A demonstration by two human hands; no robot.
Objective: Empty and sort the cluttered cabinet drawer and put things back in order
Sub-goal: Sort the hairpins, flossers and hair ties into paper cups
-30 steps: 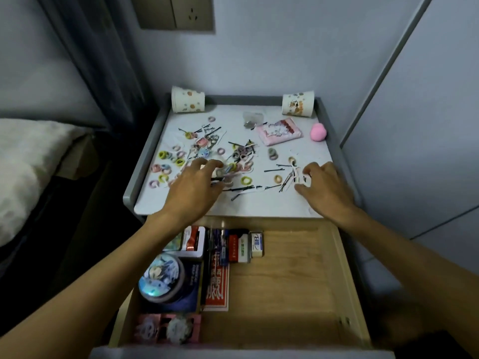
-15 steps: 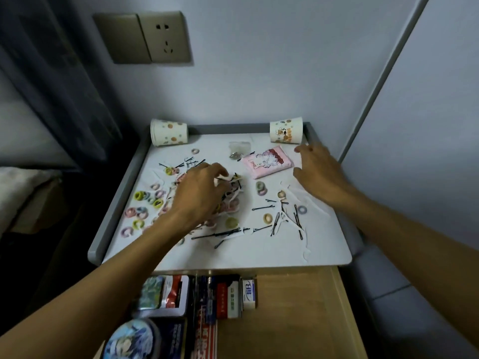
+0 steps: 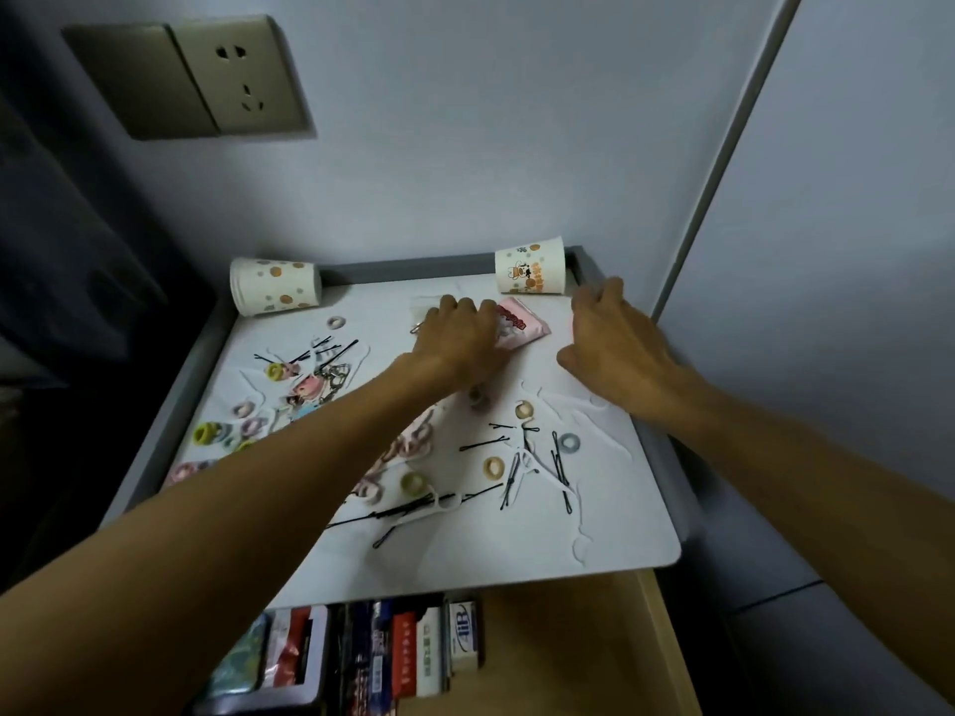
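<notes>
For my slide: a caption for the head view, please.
Left hand rests on the pink packet; right hand reaches beside a paper cup.

Only the small white box [image 3: 463,638] at the drawer's [image 3: 568,658] back edge shows blue lettering, roughly "iiB"; other print is blurred.

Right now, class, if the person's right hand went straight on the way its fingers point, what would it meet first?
Most likely the paper cup standing in the cabinet top's back right corner, just beyond the right hand; depth is unclear, so it might graze the grey rim beside it instead.
</notes>
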